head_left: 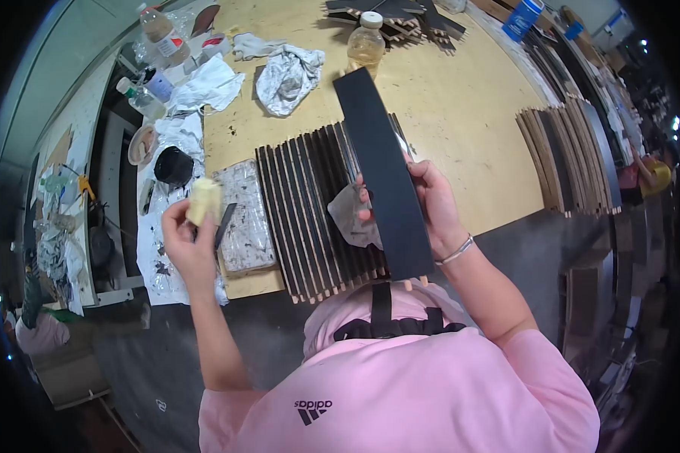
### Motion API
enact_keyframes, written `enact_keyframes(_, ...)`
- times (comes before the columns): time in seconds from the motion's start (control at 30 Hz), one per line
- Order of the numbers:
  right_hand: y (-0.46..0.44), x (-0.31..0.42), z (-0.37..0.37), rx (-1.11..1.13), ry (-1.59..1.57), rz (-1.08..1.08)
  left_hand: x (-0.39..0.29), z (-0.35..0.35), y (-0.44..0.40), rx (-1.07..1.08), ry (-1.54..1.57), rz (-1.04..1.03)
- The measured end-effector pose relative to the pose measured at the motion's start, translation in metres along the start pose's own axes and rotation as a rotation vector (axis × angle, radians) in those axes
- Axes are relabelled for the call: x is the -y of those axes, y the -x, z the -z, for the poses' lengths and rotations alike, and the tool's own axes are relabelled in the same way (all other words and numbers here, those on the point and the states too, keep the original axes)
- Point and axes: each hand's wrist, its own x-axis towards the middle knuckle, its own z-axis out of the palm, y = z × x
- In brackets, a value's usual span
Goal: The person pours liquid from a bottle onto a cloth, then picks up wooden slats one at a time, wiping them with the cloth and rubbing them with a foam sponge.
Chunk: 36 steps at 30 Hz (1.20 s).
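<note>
A pale yellow block, slightly blurred, (pixel 205 201) is pinched in my left hand (pixel 189 240). Beside its fingers a dark flat blade-like strip (pixel 225 225) slants down over the edge of a plastic-wrapped pad (pixel 246 219); whether the hand holds it I cannot tell. My right hand (pixel 434 200) grips a long black panel (pixel 381 174), thumb on its right edge and fingertips showing at its left. A greyish cloth (pixel 355 216) hangs by those fingertips. Behind and below the panel, a row of dark boards with wooden pegs (pixel 310 211) stands on the yellow table (pixel 468 113).
A black cup (pixel 174 166) stands left of the pad. Beyond are white rags (pixel 289 75), a capped bottle of yellowish liquid (pixel 366 47) and piled dark pieces (pixel 400 19). More pegged boards (pixel 570 155) stand at the right. Another person's arm (pixel 642 167) shows at far right.
</note>
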Motion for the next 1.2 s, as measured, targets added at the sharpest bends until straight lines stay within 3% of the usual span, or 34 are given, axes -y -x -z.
enact_keyframes(0.03, 0.000, 0.001, -0.002, -0.016, 0.011, 0.057, -0.020, -0.014, 0.012, 0.068, 0.134, -0.003)
enact_keyframes(0.13, 0.005, 0.009, -0.007, 0.016, 0.014, 0.161, -0.053, -0.047, 0.043, 0.265, 0.167, -0.277)
enact_keyframes(0.2, 0.006, 0.014, 0.001, 0.011, -0.016, 0.190, -0.070, -0.067, 0.062, 0.381, 0.336, -0.247)
enact_keyframes(0.37, 0.022, 0.031, 0.009, -0.024, 0.111, 0.395, -0.090, -0.087, 0.081, 0.613, 0.254, -0.418)
enact_keyframes(0.5, 0.036, 0.042, 0.017, -0.058, 0.184, 0.441, -0.102, -0.107, 0.087, 0.616, 0.256, -0.389)
enact_keyframes(0.73, 0.049, 0.057, 0.024, -0.103, 0.217, 0.554, -0.114, -0.122, 0.095, 0.631, 0.090, -0.668)
enact_keyframes(1.07, 0.050, 0.059, 0.029, -0.126, 0.237, 0.610, -0.124, -0.130, 0.097, 0.645, 0.014, -0.617)
enact_keyframes(1.2, 0.052, 0.057, 0.032, -0.151, 0.226, 0.625, -0.127, -0.132, 0.097, 0.557, 0.030, -0.601)
